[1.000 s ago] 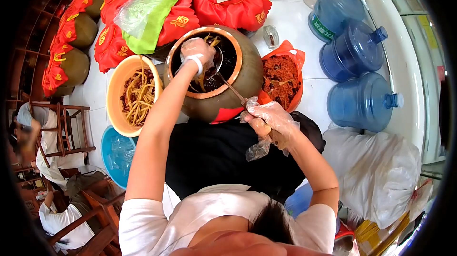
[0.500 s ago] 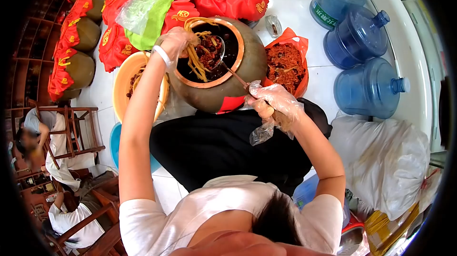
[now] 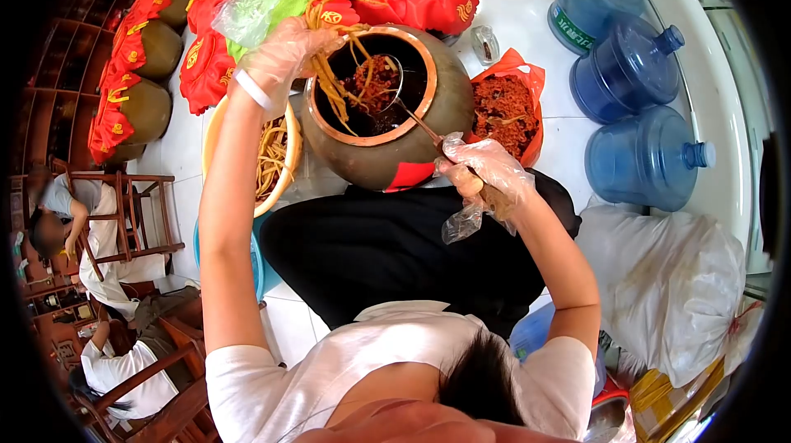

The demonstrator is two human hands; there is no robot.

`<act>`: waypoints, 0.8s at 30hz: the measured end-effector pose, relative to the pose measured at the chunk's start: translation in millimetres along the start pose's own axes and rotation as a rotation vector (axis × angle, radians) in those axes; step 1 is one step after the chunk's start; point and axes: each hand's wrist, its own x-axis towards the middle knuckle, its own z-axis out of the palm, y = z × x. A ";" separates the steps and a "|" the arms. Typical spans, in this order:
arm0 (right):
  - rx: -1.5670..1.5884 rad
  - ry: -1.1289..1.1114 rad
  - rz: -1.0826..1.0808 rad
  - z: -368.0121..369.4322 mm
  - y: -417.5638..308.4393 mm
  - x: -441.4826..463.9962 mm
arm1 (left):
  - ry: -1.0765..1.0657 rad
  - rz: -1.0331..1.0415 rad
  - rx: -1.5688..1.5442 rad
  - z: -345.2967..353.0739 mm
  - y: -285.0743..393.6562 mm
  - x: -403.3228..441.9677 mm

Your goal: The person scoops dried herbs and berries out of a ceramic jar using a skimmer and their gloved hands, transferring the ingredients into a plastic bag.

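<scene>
A wide brown earthenware jar (image 3: 455,101) with an orange rim and dark liquid inside stands before my knees. Over its mouth, my gloved left hand (image 3: 284,54) is closed round a bunch of long yellowish roots (image 3: 329,84), their ends dangling into the opening. My right hand (image 3: 486,175), in a loose clear plastic glove, grips the handle of a metal ladle (image 3: 418,120). The ladle's bowl is in the jar's mouth, heaped with dark red berry-like pieces (image 3: 377,84). Below my left forearm sits a cream basin (image 3: 290,171) with more roots and dark red bits.
A red plastic bag (image 3: 537,89) of reddish dried pieces lies right of the jar, near a small glass jar (image 3: 485,45). Blue water bottles (image 3: 643,159) line the right side. Red-cloth-covered jars (image 3: 206,72) stand left and behind. Two people (image 3: 136,377) sit at far left.
My left hand has risen slightly and drawn left with the roots, which hang more freely. The ladle remains in the jar's mouth. The view has shifted a little, showing more of the basin.
</scene>
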 end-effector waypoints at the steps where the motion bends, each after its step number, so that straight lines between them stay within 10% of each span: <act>1: -0.045 0.015 -0.019 -0.2 1.6 1.1 | 0.007 -0.003 0.014 -2.0 5.2 -0.2; 6: -0.108 0.077 -0.020 5.2 -2.6 -1.4 | 0.060 -0.043 0.298 3.6 -29.5 23.2; 8: -0.067 0.050 -0.016 3.6 0.1 -1.0 | 0.092 -0.023 -0.080 11.8 -22.4 11.7; 24: -0.106 0.069 -0.023 0.5 3.3 10.5 | 0.138 0.036 -0.225 -14.0 -18.4 -2.1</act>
